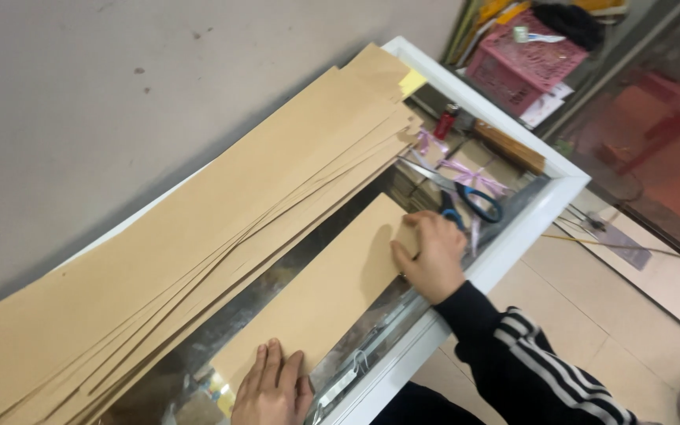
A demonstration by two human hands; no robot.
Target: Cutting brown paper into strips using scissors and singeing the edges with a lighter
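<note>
A single long brown kraft-paper strip (pixel 324 291) lies flat on the glass tabletop (pixel 403 303) of a white-framed display counter. The left hand (pixel 273 386) presses palm-down on its near end, fingers spread and flat, gripping nothing. The right hand (pixel 433 253), in a black sleeve with white stripes, rests on the strip's far end, fingers curled at the edge. Just beyond it lie blue-handled scissors (pixel 458 197). A fanned stack of similar brown paper strips (pixel 198 236) runs alongside, near the grey wall.
</note>
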